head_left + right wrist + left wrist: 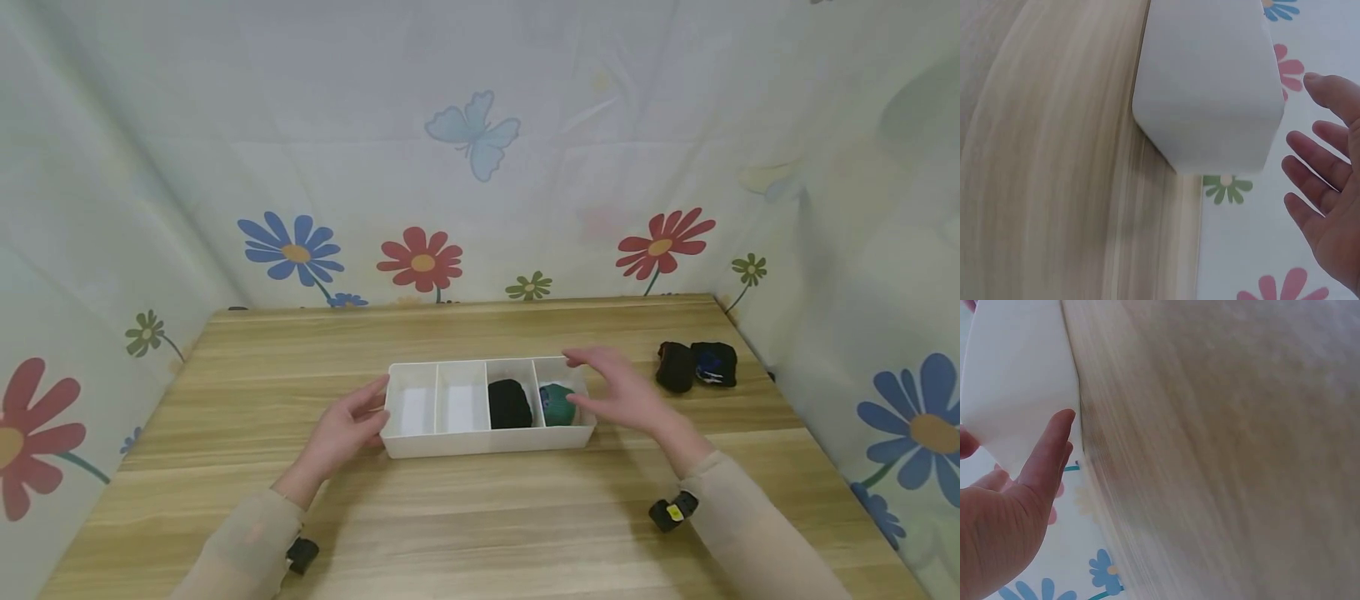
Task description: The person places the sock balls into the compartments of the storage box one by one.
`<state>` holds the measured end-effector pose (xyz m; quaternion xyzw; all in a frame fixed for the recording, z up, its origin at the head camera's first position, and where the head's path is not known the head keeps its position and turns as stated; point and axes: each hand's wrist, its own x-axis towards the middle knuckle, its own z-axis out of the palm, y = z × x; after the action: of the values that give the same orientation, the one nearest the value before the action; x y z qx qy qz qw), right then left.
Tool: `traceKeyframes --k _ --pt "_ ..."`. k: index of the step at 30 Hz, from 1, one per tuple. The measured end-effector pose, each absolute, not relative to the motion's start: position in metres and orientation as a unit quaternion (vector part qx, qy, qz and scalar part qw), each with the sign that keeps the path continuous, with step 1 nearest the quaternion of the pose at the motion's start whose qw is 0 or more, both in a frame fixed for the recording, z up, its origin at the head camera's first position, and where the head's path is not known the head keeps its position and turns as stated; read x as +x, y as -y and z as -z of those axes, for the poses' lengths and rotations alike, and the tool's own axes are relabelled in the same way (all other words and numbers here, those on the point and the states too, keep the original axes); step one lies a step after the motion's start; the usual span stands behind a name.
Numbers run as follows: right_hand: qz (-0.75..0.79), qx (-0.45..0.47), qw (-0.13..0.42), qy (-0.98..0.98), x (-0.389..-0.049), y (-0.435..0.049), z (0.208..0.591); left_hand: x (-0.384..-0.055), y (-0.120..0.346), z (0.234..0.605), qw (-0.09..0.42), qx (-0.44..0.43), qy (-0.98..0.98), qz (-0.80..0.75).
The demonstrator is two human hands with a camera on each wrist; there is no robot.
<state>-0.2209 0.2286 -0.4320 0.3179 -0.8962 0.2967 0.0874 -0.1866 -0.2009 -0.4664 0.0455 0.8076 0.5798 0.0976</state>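
A white tray with several compartments in a row [487,443] lies on the wooden table. My left hand [342,435] touches the tray's left end, its fingers nearly straight; the left wrist view has them against the white wall. Over the right end is my right hand [626,392], fingers spread and thumb apart, with nothing held. Its thumb is near a rolled green cloth bundle [557,405], possibly socks, in the rightmost compartment. A rolled black cloth bundle [510,404] fills the compartment beside it. In the right wrist view the hand [1329,181] is apart from the tray's outer wall.
Two dark rolled cloth bundles, one black [675,367] and one black with blue marks [716,364], lie side by side at the table's right. The wooden table [480,517] ends at a flower-printed curtain [480,208] behind and at both sides.
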Motion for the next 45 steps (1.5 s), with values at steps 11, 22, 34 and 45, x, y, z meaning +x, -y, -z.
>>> traceKeyframes --k 11,22,34,45 --pt "-0.291 0.241 0.13 0.917 -0.223 -0.272 0.437 -0.187 0.2 0.468 0.102 0.051 -0.786 -0.607" --pt "-0.288 0.23 0.174 0.913 -0.225 -0.321 0.437 -0.186 0.202 0.468 0.103 0.056 -0.783 -0.612" --pt "-0.316 0.17 0.162 0.919 -0.224 -0.369 0.431 -0.186 0.201 0.467 0.102 0.05 -0.788 -0.605" --pt "-0.295 0.191 0.162 0.922 -0.235 -0.398 0.427 -0.186 0.201 0.468 0.101 0.052 -0.788 -0.605"
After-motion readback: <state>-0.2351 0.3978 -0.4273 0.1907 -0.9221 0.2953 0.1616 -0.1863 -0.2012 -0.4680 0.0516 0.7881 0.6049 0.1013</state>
